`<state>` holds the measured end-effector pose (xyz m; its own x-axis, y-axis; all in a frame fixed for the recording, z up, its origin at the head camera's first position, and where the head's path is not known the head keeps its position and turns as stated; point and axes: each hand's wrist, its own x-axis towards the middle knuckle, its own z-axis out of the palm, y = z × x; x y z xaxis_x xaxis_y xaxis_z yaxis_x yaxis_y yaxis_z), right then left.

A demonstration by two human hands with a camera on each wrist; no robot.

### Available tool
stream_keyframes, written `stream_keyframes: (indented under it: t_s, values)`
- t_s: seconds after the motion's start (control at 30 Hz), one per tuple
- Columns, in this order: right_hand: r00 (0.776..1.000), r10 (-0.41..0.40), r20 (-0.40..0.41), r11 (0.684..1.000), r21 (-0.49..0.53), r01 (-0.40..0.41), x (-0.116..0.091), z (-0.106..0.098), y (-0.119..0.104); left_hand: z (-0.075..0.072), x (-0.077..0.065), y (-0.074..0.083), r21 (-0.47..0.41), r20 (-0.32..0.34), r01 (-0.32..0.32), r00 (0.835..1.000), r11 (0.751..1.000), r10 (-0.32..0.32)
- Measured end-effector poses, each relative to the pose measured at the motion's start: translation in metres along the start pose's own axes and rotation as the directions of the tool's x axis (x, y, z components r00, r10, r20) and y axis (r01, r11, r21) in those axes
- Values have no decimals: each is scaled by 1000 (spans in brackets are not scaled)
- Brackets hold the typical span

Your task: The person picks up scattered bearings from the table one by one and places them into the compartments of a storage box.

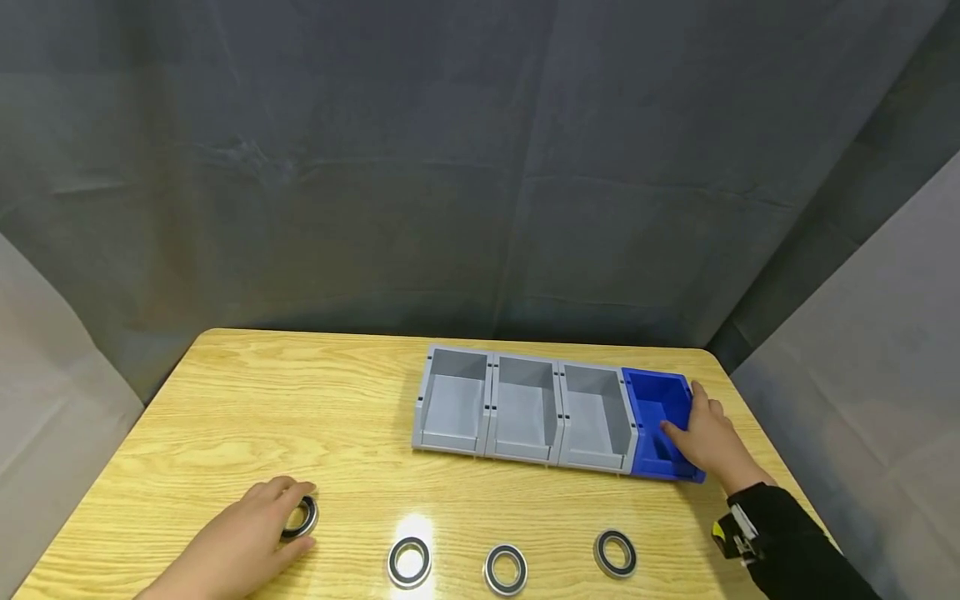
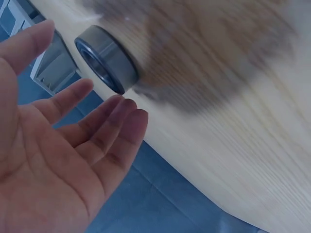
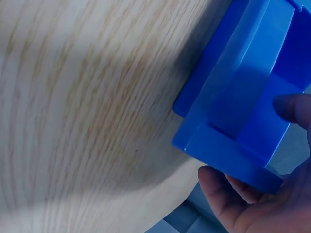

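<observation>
- Blue bin (image 1: 647,417): right end of a four-bin row, toward the table's right side. Inside of it, as far as I can see past my thumb, bare blue plastic.
- My right hand (image 1: 712,437): grips the blue bin by its right side wall, thumb over the inside, fingers curled along the outside. The right wrist view shows the same hold.
- Left bearing (image 1: 312,518): on the table at front left, a dark ring with a bright metal rim, partly covered by my fingers from above.
- My left hand (image 1: 243,537): over the left bearing, loosely spread, fingers slightly bent, thumb well away from them. No grip on it. Fingertips very near the ring in the left wrist view; contact, cannot tell.
- Three more bearings lie apart along the near side: second bearing (image 1: 393,563), third bearing (image 1: 489,571), right bearing (image 1: 601,553). The second sits in a bright glare patch.
- Three grey bins (image 1: 525,412): side by side, the rightmost against the blue bin. The row slants, right end closer to me.
- Table (image 1: 300,400): yellow wood grain, rounded far corners.
- Black sleeve (image 1: 802,550) on my right arm, a strapped device (image 1: 738,529) at the wrist.
- Dark cloth (image 1: 450,167) behind, creased; paler sheets (image 1: 877,333) at both sides.
</observation>
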<state>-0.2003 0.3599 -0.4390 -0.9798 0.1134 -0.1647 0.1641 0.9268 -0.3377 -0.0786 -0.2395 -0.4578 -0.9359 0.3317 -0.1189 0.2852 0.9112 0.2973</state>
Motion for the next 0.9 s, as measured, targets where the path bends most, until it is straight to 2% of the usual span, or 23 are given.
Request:
stream_keyframes:
  t_s: [0.23, 0.67, 0.9]
  values:
    - [997, 55, 49, 995, 83, -59, 9, 1, 2, 2, 6, 3, 18, 15, 6, 1000, 1000, -7]
    - [999, -34, 24, 995, 95, 32, 16, -1, 29, 7, 16, 4, 25, -20, -49, 999, 999, 49]
    - [998, -50, 34, 992, 114, 46, 15, 1, 29, 7, 21, 8, 50, -24, -61, 998, 997, 62]
